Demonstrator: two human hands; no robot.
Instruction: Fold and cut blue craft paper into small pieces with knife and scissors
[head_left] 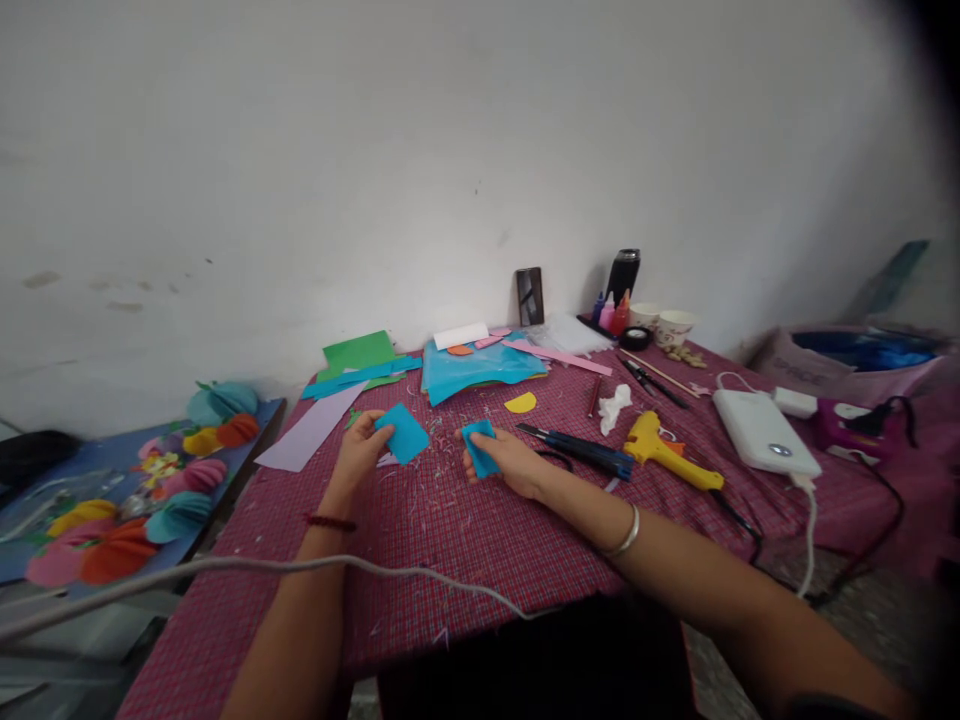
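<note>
Between thumb and fingers, my left hand point(361, 445) pinches a flat blue piece of paper point(406, 434) just above the table. My right hand point(510, 460) is closed around a smaller blue paper piece point(480, 448), its thumb lying on the front. A short gap separates the two pieces. Beyond my hands lie a yellow paper half-circle point(520, 403) and a stack of blue sheets point(480, 368). A blue utility knife point(585, 452) rests just right of my right hand. Small paper scraps are scattered on the checked tablecloth point(420, 560) beneath.
To the right are a yellow glue gun point(671, 452), a white power bank point(766, 432), crumpled tissue point(615, 408) and paper cups point(675, 327). A phone point(529, 296) leans on the wall. Colourful paper shapes point(120, 550) sit at left. A white cable point(300, 565) crosses in front.
</note>
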